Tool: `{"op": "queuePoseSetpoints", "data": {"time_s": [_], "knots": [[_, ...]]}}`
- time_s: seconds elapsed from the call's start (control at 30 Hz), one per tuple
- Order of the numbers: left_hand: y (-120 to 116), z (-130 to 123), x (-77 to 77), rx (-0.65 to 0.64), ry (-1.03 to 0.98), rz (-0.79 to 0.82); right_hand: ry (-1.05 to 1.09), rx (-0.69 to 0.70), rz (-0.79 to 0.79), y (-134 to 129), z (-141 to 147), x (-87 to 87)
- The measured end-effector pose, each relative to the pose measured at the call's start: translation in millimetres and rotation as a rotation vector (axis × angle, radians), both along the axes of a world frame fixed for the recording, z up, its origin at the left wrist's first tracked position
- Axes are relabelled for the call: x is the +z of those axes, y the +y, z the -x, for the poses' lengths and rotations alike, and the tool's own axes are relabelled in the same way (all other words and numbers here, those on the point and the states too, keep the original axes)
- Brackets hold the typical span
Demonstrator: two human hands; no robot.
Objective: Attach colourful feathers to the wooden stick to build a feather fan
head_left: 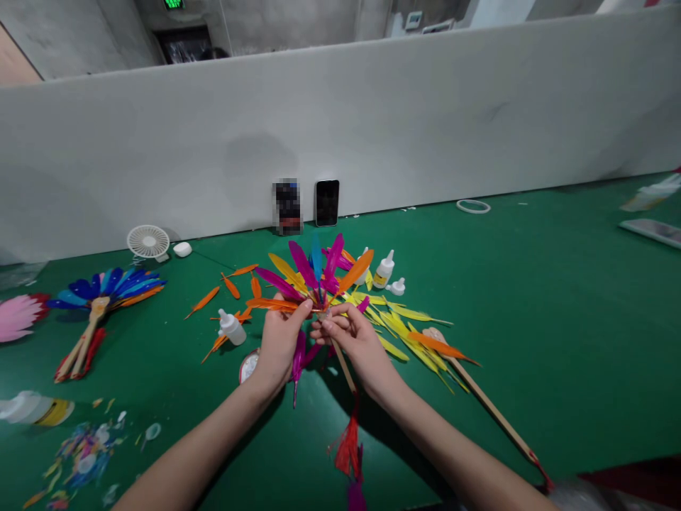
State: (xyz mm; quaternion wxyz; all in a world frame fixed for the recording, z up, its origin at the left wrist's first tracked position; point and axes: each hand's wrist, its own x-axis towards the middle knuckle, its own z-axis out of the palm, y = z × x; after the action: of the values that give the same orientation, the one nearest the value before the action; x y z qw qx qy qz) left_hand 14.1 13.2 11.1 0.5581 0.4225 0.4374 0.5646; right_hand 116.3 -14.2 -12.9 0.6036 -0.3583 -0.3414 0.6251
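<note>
Above the green table I hold a feather fan [317, 266] with magenta, orange, yellow and blue feathers spread upward. My left hand [281, 337] is closed on the left side of its base, thumb by the quill ends of an orange feather [271, 304]. My right hand [355, 337] pinches the base from the right; what its fingertips press is too small to make out. From under the hands the wooden handle [343, 365] slants down to a red tassel [348, 447]. Magenta feathers [299, 355] show below my left hand.
Yellow feathers [394, 326] and a second wooden stick [492, 401] lie at right. Glue bottles [384, 270] [232, 328] stand near the hands. At left are orange feathers [205, 301], a finished-looking blue fan [109, 291] and scraps [82, 454]. Two phones [327, 203] [288, 206] lean on the white partition [372, 128].
</note>
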Motion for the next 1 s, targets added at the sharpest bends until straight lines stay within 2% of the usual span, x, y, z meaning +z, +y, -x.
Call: {"op": "queuePoseSetpoints", "data": {"time_s": [0.8,1.0], "knots": [[0.1,0.9,-0.6,0.043,0.064,-0.009,-0.006,-0.006,0.01,0.2,0.2,1.4],[-2.2,-1.4,-0.9,-0.027,-0.004,0.071,-0.014,-0.019,0.013,0.4,0.1,1.9]]}}
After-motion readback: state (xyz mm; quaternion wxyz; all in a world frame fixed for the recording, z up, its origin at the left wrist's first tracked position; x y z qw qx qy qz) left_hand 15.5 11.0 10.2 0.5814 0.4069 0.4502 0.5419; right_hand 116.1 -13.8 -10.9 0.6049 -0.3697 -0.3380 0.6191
